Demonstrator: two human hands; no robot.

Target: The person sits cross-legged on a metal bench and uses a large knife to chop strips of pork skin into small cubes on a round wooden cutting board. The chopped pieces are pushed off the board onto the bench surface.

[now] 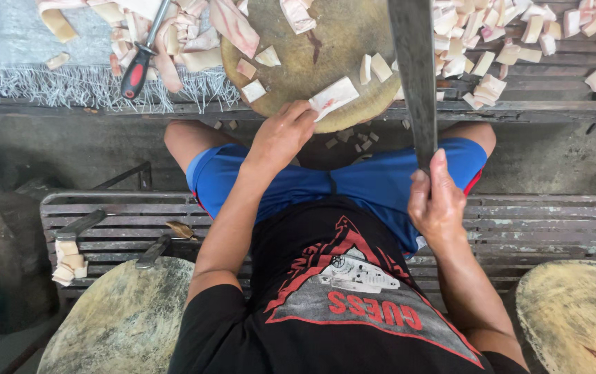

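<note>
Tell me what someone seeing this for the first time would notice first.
The long cleaver blade stands out, held upright in the right hand at centre right. Beside it, the left hand pins a pale slab on the near edge of a round wooden chopping block. Heaps of pale cut pieces spread over the slatted bench behind the block, and a red-handled knife lies upper left.
</note>
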